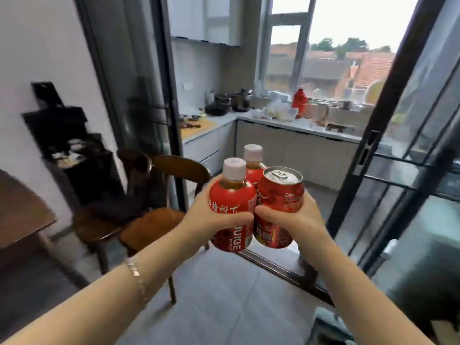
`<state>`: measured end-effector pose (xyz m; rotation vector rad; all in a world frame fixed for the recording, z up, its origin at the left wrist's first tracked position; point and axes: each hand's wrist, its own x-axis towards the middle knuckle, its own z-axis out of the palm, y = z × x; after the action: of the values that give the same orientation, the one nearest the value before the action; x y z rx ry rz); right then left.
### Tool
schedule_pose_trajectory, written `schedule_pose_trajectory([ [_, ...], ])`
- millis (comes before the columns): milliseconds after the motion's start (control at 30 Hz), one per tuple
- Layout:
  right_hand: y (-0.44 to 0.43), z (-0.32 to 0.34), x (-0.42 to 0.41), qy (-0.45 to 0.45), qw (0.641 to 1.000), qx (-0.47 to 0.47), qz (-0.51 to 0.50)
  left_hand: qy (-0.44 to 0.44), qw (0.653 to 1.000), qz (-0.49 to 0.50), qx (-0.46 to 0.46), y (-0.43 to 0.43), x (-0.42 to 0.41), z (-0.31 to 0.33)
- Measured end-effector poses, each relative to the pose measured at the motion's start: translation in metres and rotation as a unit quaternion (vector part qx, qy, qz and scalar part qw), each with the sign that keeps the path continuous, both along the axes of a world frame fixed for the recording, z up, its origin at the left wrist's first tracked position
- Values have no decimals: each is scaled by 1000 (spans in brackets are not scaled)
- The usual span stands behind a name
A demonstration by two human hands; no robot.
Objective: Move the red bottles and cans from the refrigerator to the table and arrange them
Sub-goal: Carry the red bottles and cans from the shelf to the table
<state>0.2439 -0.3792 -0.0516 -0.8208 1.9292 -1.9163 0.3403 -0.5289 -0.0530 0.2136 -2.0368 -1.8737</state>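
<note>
I carry three drinks pressed together in mid-air in front of me. My left hand (211,217) grips a red juice bottle (231,197) with a white cap. My right hand (293,215) is wrapped around a red cola can (281,195) with a silver top. A second red bottle (252,168) with a white cap stands wedged behind the two; which hand supports it I cannot tell. A corner of the dark wooden table (22,207) shows at the left edge. The refrigerator is out of view.
Two wooden chairs (149,220) stand beside the table. Black-framed sliding glass doors (388,150) open onto a kitchen with a cluttered counter (286,120), pots and a red container (298,100) by the window. The door's floor track (281,270) crosses below my hands. The floor is grey tile.
</note>
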Motion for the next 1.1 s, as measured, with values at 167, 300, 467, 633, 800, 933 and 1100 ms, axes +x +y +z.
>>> schedule_pose_trajectory([
  [167,-144,-13,81,-19,992,-4,125,-1,992,124,-20,-119,112,-10],
  [300,-267,-22,158,-19,972,2,233,-5,975,220,-15,-211,213,-16],
  [467,-383,-34,230,-1,944,13,328,4,949,314,-5,-293,303,-29],
  [633,-494,-46,292,4,913,22,407,6,914,405,2,-371,372,-46],
  [800,-615,-58,341,10,876,42,481,-3,885,465,11,-465,424,-60],
  [933,-716,-59,375,18,840,41,540,-4,852,523,28,-541,460,-62],
  [1100,-829,-67,439,6,791,44,610,-11,824,565,41,-631,520,-67],
])
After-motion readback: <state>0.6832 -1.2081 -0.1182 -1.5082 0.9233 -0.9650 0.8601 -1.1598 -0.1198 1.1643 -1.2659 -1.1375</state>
